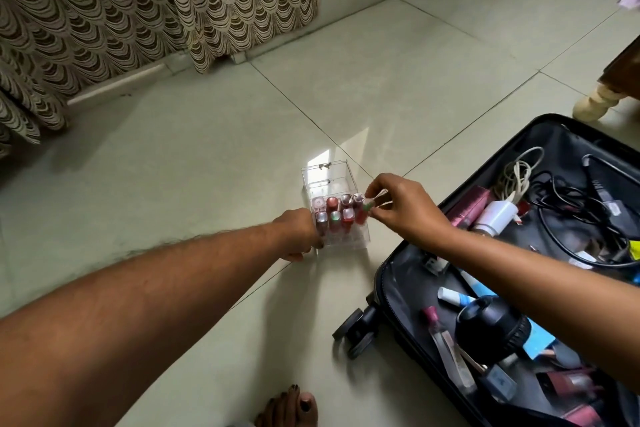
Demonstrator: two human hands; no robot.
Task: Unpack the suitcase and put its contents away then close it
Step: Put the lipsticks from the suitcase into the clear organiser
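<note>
Curtain (104, 10) hangs far left. Left hand (299, 236) grips the near-left corner of the clear organizer box (332, 215) on the floor tiles, steadying it. Box holds upright lip gloss tubes; back cells look free. Right hand (398, 208) pinches one gloss tube (363, 211) at its cap, over the right-edge cell. Tube likely light, smooth, slippery; best held by the cap, lowered straight. Acrylic box is stiff, light, probably slides easily. Open suitcase (408, 274) at right, holding cables, charger, bottles, cosmetics; unpacking far from done.
</note>
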